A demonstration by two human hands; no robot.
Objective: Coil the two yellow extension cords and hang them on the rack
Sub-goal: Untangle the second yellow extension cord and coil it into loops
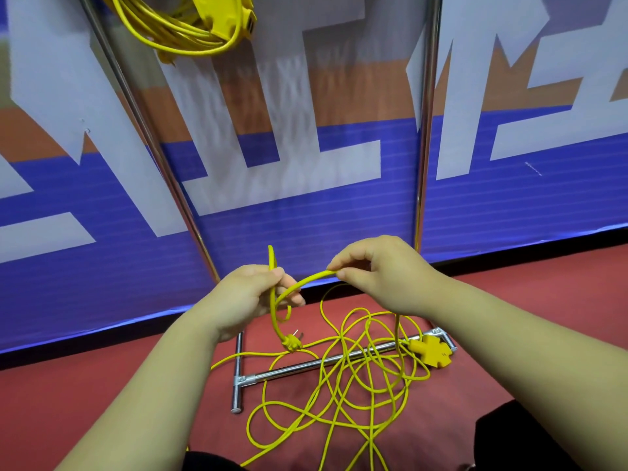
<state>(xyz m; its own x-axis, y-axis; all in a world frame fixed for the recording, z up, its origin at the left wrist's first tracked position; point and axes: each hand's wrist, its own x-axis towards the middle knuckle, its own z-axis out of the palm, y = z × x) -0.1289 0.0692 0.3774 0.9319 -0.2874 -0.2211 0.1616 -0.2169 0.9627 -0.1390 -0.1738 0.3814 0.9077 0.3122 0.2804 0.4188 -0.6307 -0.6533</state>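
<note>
1. Yellow loose cord [316,276]: thin, round, tangled in overlapping loops on red floor [102,402] near its far edge, draped over rack's base bar [289,370].
2. L hand [251,297] has fingers curled round cord near one end, w/ a short loop sticking up above the fist. Plug [291,343] w/ metal prongs dangles below.
3. R hand [380,277] pinches cord btwn thumb & forefinger; the stretch btwn hands arcs upward.
4. Cross-shaped socket block [431,351] sits at bar's right end.
5. 2nd cord [200,37], coiled, hangs at top left btwn upright poles [426,130], in front of blue/orange/white banner [306,198].
</note>
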